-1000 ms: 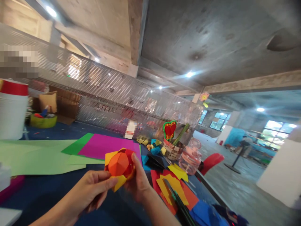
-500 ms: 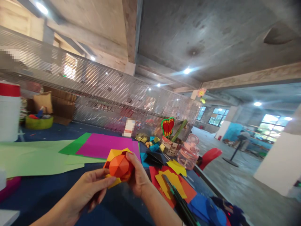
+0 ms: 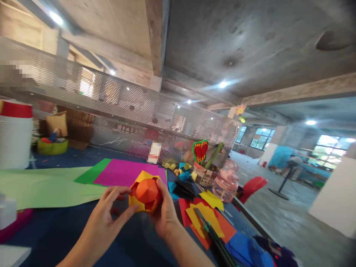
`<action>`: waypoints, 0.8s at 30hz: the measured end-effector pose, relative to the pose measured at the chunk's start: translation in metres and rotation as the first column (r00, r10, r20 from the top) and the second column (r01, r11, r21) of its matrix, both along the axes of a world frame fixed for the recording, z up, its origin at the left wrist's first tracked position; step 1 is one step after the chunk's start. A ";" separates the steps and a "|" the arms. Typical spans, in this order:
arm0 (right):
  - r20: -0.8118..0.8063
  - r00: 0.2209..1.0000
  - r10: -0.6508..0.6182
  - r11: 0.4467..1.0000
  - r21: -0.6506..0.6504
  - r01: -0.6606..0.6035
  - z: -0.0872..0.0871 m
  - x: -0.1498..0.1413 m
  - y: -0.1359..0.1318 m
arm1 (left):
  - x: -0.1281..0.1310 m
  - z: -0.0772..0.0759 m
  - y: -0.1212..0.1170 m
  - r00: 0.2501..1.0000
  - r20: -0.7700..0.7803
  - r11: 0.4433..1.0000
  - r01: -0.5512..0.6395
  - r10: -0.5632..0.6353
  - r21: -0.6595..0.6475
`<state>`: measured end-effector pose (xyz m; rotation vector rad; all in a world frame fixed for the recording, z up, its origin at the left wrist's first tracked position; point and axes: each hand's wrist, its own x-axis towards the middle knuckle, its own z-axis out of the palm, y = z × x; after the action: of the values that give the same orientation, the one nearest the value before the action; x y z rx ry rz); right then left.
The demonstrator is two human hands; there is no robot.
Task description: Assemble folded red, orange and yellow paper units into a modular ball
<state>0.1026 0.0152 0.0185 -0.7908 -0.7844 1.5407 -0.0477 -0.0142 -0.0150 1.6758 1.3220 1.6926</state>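
An origami piece (image 3: pixel 147 192), an orange faceted dome ringed by yellow and orange folded paper flaps, is held above the dark blue table. My right hand (image 3: pixel 166 211) cups it from the right, its thumb along the upper edge and its other fingers hidden underneath. On the other side, my left hand (image 3: pixel 107 209) has its index fingertip and thumb on the left flaps, with a gap between them. Behind the piece lie purple paper (image 3: pixel 119 171) and green sheets (image 3: pixel 89 174).
Light green paper (image 3: pixel 50 187) spreads across the left. At the right are yellow and red paper pieces (image 3: pixel 205 218), a black-and-green tool (image 3: pixel 215 235), a pink clear bottle (image 3: pixel 226 183) and a basket (image 3: pixel 205 175). A perforated metal screen (image 3: pixel 122 107) stands behind the table.
My left index finger has shifted up to the upper left flap, and the left hand's fingers are spread wider. The origami piece is turned slightly, still in my right hand.
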 end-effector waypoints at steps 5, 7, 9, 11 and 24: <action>-0.087 0.996 -0.027 0.996 -0.083 0.020 0.000 0.000 0.001 | 0.000 -0.012 0.006 0.990 0.073 0.989 0.122 -0.116 -0.082; -0.104 0.994 -0.037 0.996 -0.090 0.028 0.000 0.001 0.002 | 0.000 -0.013 0.005 0.978 0.098 0.976 0.192 -0.182 -0.102; -0.109 0.993 -0.040 0.995 -0.090 0.030 -0.001 0.001 0.002 | 0.001 -0.011 0.003 0.959 0.144 0.952 0.267 -0.246 -0.152; -0.113 0.993 -0.039 0.996 -0.088 0.029 -0.002 0.000 0.002 | 0.001 -0.009 0.002 0.924 0.232 0.908 0.354 -0.304 -0.222; -0.002 1.000 -0.026 1.000 -0.008 0.026 -0.001 0.005 0.004 | 0.002 -0.013 0.008 0.879 0.341 0.813 0.451 -0.332 -0.369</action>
<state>0.1077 0.0193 0.0176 -0.8023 -0.7644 1.5216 -0.0459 -0.0061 -0.0278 1.2940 1.0363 1.2052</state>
